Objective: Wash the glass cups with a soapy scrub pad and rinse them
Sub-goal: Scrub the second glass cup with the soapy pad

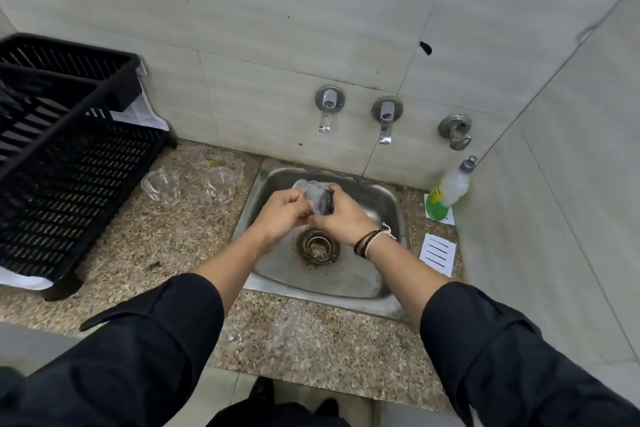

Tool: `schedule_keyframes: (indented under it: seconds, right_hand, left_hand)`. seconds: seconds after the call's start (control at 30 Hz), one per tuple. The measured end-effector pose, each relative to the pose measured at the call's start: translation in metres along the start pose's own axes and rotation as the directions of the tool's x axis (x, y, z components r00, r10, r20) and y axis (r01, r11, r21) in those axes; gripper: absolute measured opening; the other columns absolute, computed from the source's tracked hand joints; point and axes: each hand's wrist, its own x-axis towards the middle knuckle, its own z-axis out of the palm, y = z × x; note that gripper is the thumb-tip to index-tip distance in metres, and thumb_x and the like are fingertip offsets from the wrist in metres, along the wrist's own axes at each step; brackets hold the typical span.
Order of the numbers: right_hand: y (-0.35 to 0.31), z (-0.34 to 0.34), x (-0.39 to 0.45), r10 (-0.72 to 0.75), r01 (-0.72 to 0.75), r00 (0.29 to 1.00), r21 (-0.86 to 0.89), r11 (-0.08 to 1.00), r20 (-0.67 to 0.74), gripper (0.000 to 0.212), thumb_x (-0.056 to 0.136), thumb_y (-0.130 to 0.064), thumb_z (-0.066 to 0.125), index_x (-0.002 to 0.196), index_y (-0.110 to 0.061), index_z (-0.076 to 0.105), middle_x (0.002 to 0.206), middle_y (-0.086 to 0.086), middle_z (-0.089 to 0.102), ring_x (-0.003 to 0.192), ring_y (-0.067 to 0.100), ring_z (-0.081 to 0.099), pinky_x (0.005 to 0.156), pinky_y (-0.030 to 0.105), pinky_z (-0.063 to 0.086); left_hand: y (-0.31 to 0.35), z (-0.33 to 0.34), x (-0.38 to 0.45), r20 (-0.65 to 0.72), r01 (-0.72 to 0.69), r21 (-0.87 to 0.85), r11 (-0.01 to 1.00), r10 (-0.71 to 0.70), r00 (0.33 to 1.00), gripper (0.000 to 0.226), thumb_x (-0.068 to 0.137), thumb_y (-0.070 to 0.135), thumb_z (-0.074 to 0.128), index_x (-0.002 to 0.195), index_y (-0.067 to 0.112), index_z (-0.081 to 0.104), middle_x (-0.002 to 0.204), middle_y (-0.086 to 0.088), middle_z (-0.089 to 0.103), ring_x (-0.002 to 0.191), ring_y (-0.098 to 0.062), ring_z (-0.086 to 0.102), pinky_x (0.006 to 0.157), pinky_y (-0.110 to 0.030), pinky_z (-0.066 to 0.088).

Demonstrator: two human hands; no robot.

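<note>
Long black fabric sleeves are pushed up to mid-forearm on both arms, each with a buttoned cuff tab. The right wrist wears stacked dark brown cord bracelets beside a pale knotted string band.

We see three clear glass cups and a dark scrub pad.
One clear glass cup is tilted over the steel sink, the dark scrub pad against it; two more clear glass cups stand upright on the speckled granite counter.
</note>
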Motion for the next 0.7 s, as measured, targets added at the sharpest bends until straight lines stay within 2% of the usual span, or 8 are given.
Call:
schedule_keyframes:
  seconds: [0.07,0.1,0.13,0.27,0.43,0.53,0.6,0.7]
  right_hand:
    - [-0.01,0.003,0.008,0.11,-0.156,0.988,0.703,0.694,0.11,0.045,0.075,-0.003,0.064,0.119,0.001,0.064,0.111,0.011,0.067,0.101,0.022,0.059,0.084,0.025,0.045]
    - [-0.012,0.006,0.01,0.154,-0.19,0.98,0.815,0.547,0.125,0.043,0.073,-0.001,0.063,0.116,0.004,0.062,0.108,0.016,0.066,0.1,0.024,0.058,0.087,0.027,0.045]
    - [-0.013,0.008,0.011,0.183,-0.18,0.979,0.825,0.535,0.095,0.04,0.073,-0.002,0.063,0.113,0.003,0.061,0.101,0.015,0.066,0.095,0.023,0.059,0.087,0.026,0.046]
    - [-0.026,0.025,0.013,0.238,-0.148,0.96,0.453,0.879,-0.148,0.023,0.094,-0.035,0.067,0.099,-0.013,0.068,0.086,0.004,0.07,0.075,0.006,0.061,0.074,0.018,0.046]
    - [-0.044,0.016,0.023,0.455,-0.064,0.874,0.886,0.459,-0.172,0.035,0.089,-0.014,0.075,0.117,0.006,0.067,0.109,0.02,0.074,0.087,0.024,0.073,0.081,0.037,0.06]
    - [-0.04,0.011,0.021,0.479,-0.074,0.81,0.75,0.657,-0.339,0.027,0.08,-0.019,0.08,0.099,0.0,0.074,0.098,0.016,0.076,0.089,0.03,0.074,0.085,0.043,0.059]
    - [-0.036,0.002,0.016,0.368,-0.09,0.799,0.511,0.855,-0.476,0.032,0.075,-0.036,0.084,0.086,-0.008,0.074,0.083,0.0,0.078,0.082,0.019,0.075,0.084,0.039,0.06]
    - [-0.031,-0.01,0.005,-0.012,-0.055,0.837,-0.105,0.993,-0.547,0.033,0.087,-0.034,0.075,0.066,-0.021,0.052,0.055,-0.008,0.054,0.053,0.005,0.052,0.054,0.022,0.04]
  left_hand:
    - [-0.009,-0.014,0.007,0.012,-0.111,0.134,0.985,0.111,0.994,0.034,0.086,0.026,0.064,0.057,0.025,0.046,0.066,-0.006,0.048,0.069,-0.019,0.049,0.072,-0.035,0.047]
    - [-0.011,-0.021,0.01,0.038,-0.164,0.236,0.958,0.159,0.986,0.033,0.084,0.036,0.061,0.058,0.026,0.045,0.067,-0.003,0.048,0.067,-0.016,0.047,0.069,-0.033,0.041]
    - [-0.012,-0.028,0.015,0.063,-0.21,0.338,0.917,0.2,0.978,0.033,0.084,0.043,0.058,0.059,0.027,0.045,0.068,-0.001,0.049,0.067,-0.013,0.046,0.067,-0.031,0.036]
    - [-0.004,-0.039,0.023,0.139,-0.364,0.476,0.801,0.34,0.93,0.036,0.088,0.049,0.05,0.063,0.025,0.043,0.072,0.004,0.047,0.075,-0.007,0.046,0.068,-0.022,0.033]
    - [-0.016,-0.027,0.021,0.201,-0.446,0.514,0.733,0.402,0.893,0.018,0.092,0.034,0.056,0.08,0.021,0.054,0.108,-0.006,0.05,0.099,-0.017,0.054,0.089,-0.03,0.044]
    - [-0.019,-0.025,0.019,0.306,-0.48,0.562,0.674,0.37,0.877,0.038,0.098,0.042,0.051,0.119,0.011,0.056,0.131,-0.008,0.048,0.117,-0.023,0.055,0.101,-0.043,0.048]
    - [-0.019,-0.022,0.014,0.295,-0.415,0.48,0.773,0.303,0.906,0.052,0.098,0.05,0.052,0.135,0.017,0.038,0.141,-0.008,0.048,0.121,-0.02,0.059,0.102,-0.045,0.051]
    - [0.0,-0.01,0.017,0.148,0.044,-0.065,0.997,-0.034,0.988,0.064,0.096,0.066,0.053,0.137,0.023,0.033,0.146,-0.013,0.053,0.112,-0.026,0.07,0.099,-0.05,0.056]
